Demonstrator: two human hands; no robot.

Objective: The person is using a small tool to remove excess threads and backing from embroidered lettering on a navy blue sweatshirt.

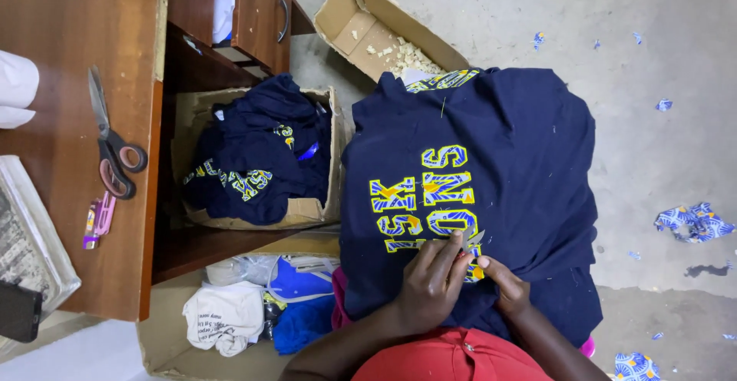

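Spreading over the person's lap, a navy shirt [499, 150] lies with its collar end toward the top of the head view and its hem near the body, so its long axis runs away from the person. Its yellow-and-blue lettering [422, 200] reads sideways, in two rows across the cloth. The left hand [431, 283] is closed around small snips [470, 239], whose blades point up and away toward the lettering. The right hand [503, 285] pinches the shirt cloth just beside the blades, fingers clamped on a fold. Both hands sit at the lower edge of the letters, close together. Counted: one shirt on the lap, one pair of snips, two hands. To the left, one open box [307, 212] holds a heap of similar navy shirts, too tangled to count. A second box [361, 12], farther off, holds pale scraps. On the wooden desk [61, 58] lie one pair of scissors [111, 143], long axis running up and down the view, and one small pink tool [100, 220]. A third box [161, 342] below the desk holds white and blue cloth. Printed fabric scraps [695, 221] dot the concrete floor [652, 28].
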